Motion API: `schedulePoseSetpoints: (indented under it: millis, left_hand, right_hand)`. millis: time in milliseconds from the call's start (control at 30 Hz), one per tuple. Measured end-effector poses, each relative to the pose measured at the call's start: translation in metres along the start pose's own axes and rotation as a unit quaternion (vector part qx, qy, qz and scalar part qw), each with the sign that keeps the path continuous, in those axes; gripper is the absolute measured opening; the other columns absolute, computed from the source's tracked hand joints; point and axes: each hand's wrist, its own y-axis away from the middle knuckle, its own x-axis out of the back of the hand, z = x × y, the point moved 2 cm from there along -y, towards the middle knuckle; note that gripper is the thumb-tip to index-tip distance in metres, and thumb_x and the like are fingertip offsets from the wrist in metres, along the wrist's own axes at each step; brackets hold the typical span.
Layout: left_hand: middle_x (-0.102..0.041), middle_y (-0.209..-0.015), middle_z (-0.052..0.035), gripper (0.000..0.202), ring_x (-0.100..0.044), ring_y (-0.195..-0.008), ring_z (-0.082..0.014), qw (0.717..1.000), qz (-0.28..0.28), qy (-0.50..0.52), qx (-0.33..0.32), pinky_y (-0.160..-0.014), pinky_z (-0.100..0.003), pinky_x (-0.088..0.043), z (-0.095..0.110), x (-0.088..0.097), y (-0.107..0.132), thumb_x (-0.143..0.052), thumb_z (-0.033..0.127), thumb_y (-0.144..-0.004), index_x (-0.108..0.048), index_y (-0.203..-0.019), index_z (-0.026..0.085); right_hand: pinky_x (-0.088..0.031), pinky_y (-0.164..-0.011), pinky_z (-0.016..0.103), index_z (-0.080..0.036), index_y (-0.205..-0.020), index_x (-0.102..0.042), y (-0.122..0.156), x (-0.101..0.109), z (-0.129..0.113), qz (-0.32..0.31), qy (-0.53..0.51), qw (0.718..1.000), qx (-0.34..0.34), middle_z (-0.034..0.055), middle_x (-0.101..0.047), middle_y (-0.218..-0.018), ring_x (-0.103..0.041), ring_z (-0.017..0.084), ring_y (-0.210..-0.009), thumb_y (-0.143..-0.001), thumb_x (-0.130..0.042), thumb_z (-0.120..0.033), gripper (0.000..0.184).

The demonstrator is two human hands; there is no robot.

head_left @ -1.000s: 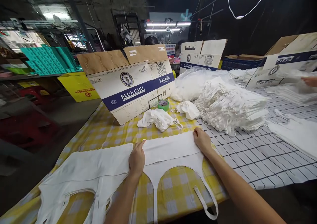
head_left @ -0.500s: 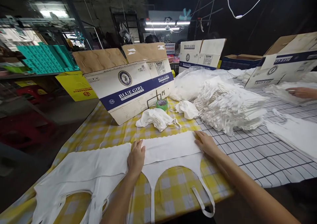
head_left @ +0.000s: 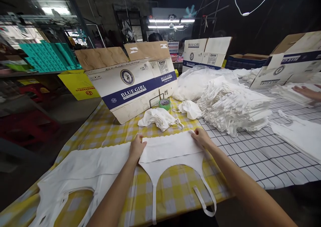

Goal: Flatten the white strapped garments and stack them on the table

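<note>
A white strappy garment [head_left: 170,150] lies folded on the yellow checked tablecloth [head_left: 112,130], its thin straps hanging toward the near table edge. My left hand [head_left: 136,147] pinches the left end of its folded upper band. My right hand [head_left: 200,136] grips the band's right end, fingers curled on the cloth. A second white garment [head_left: 85,173] lies spread flat to the left, beside my left forearm.
A tilted "BLUE GIRL" carton [head_left: 130,83] stands behind, with crumpled white cloth [head_left: 157,117] and a green tape roll [head_left: 165,103] before it. A tall heap of white garments [head_left: 233,106] sits right, on the black-grid cloth [head_left: 253,153]. Another person's hand [head_left: 307,91] rests on folded pieces far right.
Both hands slid up from the band's sides to its far corners and closed on the cloth. The other person's hand at far right shifted slightly.
</note>
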Motion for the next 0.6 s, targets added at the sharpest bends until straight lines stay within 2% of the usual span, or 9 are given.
schedulePoseSetpoints:
  millis: [100, 200, 300, 367, 400, 467, 533, 600]
  left_hand:
    - [-0.064, -0.082, -0.0039, 0.032, -0.061, -0.076, -0.0190, 1.000, 0.021, -0.013, -0.005, -0.066, -0.027, -0.043, 0.007, -0.001, 0.007, -0.052, 0.024, -0.076, -0.050, -0.107, 0.018]
    - [-0.058, -0.110, -0.0117, 0.044, -0.057, -0.097, -0.0246, 0.998, 0.051, -0.027, -0.018, -0.078, -0.034, -0.043, 0.015, -0.001, 0.023, -0.048, 0.023, -0.079, -0.041, -0.122, 0.017]
    - [-0.041, -0.132, -0.0172, 0.056, -0.040, -0.120, -0.0316, 0.988, 0.118, -0.075, -0.070, -0.094, -0.044, -0.035, 0.025, -0.002, 0.045, -0.046, 0.022, -0.081, -0.029, -0.134, 0.014]
    - [-0.035, -0.138, -0.0172, 0.059, -0.028, -0.129, -0.0327, 0.973, 0.143, -0.112, -0.140, -0.102, -0.048, -0.026, 0.039, -0.008, 0.062, -0.046, 0.024, -0.082, -0.026, -0.137, 0.013]
    - [-0.033, -0.140, -0.0164, 0.060, -0.023, -0.131, -0.0321, 0.966, 0.138, -0.122, -0.180, -0.105, -0.048, -0.022, 0.048, -0.013, 0.070, -0.046, 0.026, -0.083, -0.026, -0.138, 0.013]
    - [-0.028, -0.144, -0.0129, 0.062, -0.015, -0.135, -0.0304, 0.956, 0.090, -0.116, -0.255, -0.108, -0.049, -0.015, 0.070, -0.026, 0.088, -0.047, 0.031, -0.083, -0.024, -0.139, 0.016]
    - [-0.021, -0.148, -0.0085, 0.065, -0.010, -0.136, -0.0289, 0.941, 0.024, -0.096, -0.324, -0.108, -0.051, -0.013, 0.095, -0.042, 0.107, -0.048, 0.036, -0.083, -0.021, -0.140, 0.022]
    - [-0.014, -0.150, -0.0049, 0.066, -0.007, -0.137, -0.0278, 0.922, -0.036, -0.076, -0.377, -0.108, -0.053, -0.012, 0.118, -0.057, 0.125, -0.048, 0.039, -0.083, -0.019, -0.141, 0.026]
  right_hand:
    - [-0.033, -0.057, 0.024, -0.020, -0.072, -0.050, 0.005, 0.003, -0.001, 0.038, -0.007, 0.999, 0.013, -0.0001, -0.057, -0.070, -0.049, 0.014, -0.065, -0.070, -0.053, -0.029, 0.010]
    - [-0.036, -0.065, 0.026, -0.019, -0.085, -0.051, 0.025, 0.012, -0.002, 0.075, -0.012, 0.997, 0.026, 0.0025, -0.057, -0.084, -0.051, 0.016, -0.074, -0.072, -0.052, -0.027, 0.015]
    - [-0.038, -0.069, 0.026, -0.019, -0.096, -0.050, 0.073, 0.026, 0.000, 0.096, -0.037, 0.993, 0.054, 0.0023, -0.057, -0.086, -0.052, 0.016, -0.075, -0.078, -0.049, -0.030, 0.021]
    - [-0.039, -0.067, 0.027, -0.019, -0.092, -0.052, 0.122, 0.032, 0.006, 0.111, -0.104, 0.984, 0.092, 0.0008, -0.056, -0.076, -0.051, 0.016, -0.070, -0.081, -0.048, -0.033, 0.018]
    - [-0.039, -0.066, 0.027, -0.019, -0.088, -0.053, 0.149, 0.031, 0.011, 0.113, -0.134, 0.980, 0.096, 0.0008, -0.056, -0.075, -0.051, 0.016, -0.069, -0.083, -0.047, -0.035, 0.018]
    - [-0.040, -0.066, 0.027, -0.019, -0.084, -0.054, 0.202, 0.024, 0.026, 0.166, -0.200, 0.964, 0.062, 0.0014, -0.056, -0.074, -0.051, 0.016, -0.070, -0.082, -0.050, -0.038, 0.019]
    - [-0.042, -0.070, 0.028, -0.019, -0.086, -0.053, 0.246, 0.006, 0.045, 0.227, -0.281, 0.932, -0.008, 0.0018, -0.057, -0.079, -0.053, 0.017, -0.074, -0.078, -0.056, -0.042, 0.025]
    - [-0.043, -0.069, 0.028, -0.020, -0.090, -0.051, 0.275, -0.018, 0.063, 0.259, -0.352, 0.894, -0.101, 0.0009, -0.056, -0.079, -0.054, 0.017, -0.074, -0.069, -0.064, -0.048, 0.037]
